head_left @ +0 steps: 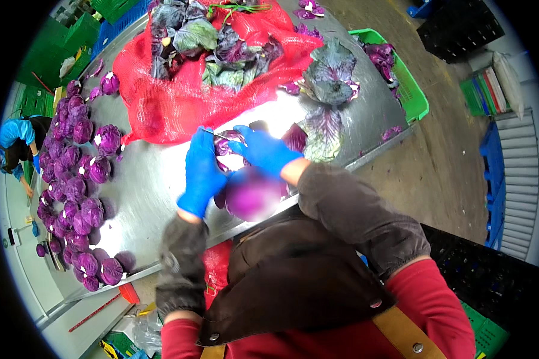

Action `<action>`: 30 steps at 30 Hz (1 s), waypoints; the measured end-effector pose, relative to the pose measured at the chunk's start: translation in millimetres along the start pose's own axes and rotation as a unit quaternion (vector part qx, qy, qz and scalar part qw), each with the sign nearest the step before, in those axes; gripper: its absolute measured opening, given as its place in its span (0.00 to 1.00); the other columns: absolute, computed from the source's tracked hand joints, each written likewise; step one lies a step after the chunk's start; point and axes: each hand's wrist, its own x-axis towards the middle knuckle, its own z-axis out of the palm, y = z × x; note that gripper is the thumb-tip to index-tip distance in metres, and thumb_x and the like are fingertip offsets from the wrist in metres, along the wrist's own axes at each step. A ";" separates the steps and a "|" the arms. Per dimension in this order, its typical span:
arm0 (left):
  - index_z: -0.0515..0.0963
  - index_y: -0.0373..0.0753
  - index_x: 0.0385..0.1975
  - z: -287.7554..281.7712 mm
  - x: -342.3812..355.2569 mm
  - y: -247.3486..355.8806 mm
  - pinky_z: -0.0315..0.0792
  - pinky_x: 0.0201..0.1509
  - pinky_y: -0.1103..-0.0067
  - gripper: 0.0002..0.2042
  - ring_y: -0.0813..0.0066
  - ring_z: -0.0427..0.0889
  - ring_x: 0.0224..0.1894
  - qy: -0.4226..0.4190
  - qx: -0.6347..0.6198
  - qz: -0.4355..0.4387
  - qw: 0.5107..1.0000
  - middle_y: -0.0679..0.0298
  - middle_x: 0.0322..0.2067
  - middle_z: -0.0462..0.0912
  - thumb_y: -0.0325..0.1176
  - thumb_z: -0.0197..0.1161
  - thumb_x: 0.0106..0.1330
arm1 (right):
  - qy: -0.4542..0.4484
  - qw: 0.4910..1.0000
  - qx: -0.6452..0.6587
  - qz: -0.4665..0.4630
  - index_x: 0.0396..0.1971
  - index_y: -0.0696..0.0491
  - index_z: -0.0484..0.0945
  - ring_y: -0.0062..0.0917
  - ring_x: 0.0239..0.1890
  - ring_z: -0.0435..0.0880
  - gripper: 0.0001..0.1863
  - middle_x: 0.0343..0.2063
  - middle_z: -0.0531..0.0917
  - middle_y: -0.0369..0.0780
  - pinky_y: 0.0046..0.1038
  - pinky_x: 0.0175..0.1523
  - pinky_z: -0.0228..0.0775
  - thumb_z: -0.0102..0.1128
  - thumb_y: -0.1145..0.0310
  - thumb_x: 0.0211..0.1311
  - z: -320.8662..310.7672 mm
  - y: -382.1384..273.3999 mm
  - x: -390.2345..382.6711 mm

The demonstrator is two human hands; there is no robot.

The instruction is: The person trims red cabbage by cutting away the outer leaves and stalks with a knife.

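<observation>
My left hand (201, 173), in a blue glove, lies with fingers stretched out and thumb apart beside loose purple leaf pieces (224, 145). My right hand (265, 149), also blue-gloved, has its fingers closed on what looks like a small knife (220, 136). Its thin blade points left, toward my left fingertips; the handle is hidden. Just below both hands, at the near table edge, a red cabbage (253, 196) shows smeared by motion. A dark purple outer leaf (294, 138) rests to the right of my right hand.
Many trimmed red cabbages (81, 161) cover the left of the metal table (144, 200). A red net bag (173, 113) with outer leaves (194, 36) lies at the far side. Large leaves (329, 75) and a green crate (414, 96) are right. Another person (19, 140) bends at far left.
</observation>
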 end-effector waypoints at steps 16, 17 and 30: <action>0.55 0.37 0.69 47.5 -10.2 30.6 0.57 0.69 0.57 0.58 0.42 0.55 0.69 0.135 0.001 -0.168 0.977 0.39 0.68 0.55 0.51 0.81 0.36 | -0.035 0.986 -0.133 0.089 0.45 0.60 0.76 0.48 0.42 0.83 0.29 0.38 0.84 0.53 0.43 0.50 0.73 0.45 0.45 0.68 -36.8 20.4 39.3; 0.55 0.37 0.69 46.8 -9.3 32.9 0.56 0.70 0.57 0.58 0.42 0.55 0.69 0.133 -0.004 -0.154 0.979 0.39 0.68 0.55 0.51 0.81 0.36 | -0.024 0.983 -0.122 0.135 0.44 0.59 0.77 0.49 0.43 0.82 0.29 0.39 0.83 0.53 0.43 0.51 0.73 0.45 0.46 0.68 -43.7 55.0 45.0; 0.56 0.35 0.68 1.3 -17.1 -0.3 0.56 0.73 0.63 0.55 0.46 0.56 0.71 0.066 -0.118 -0.022 0.991 0.47 0.70 0.53 0.39 0.82 0.37 | -0.037 0.996 0.086 0.003 0.60 0.51 0.71 0.45 0.48 0.82 0.33 0.47 0.82 0.50 0.38 0.53 0.73 0.61 0.46 0.61 -34.3 -21.6 2.2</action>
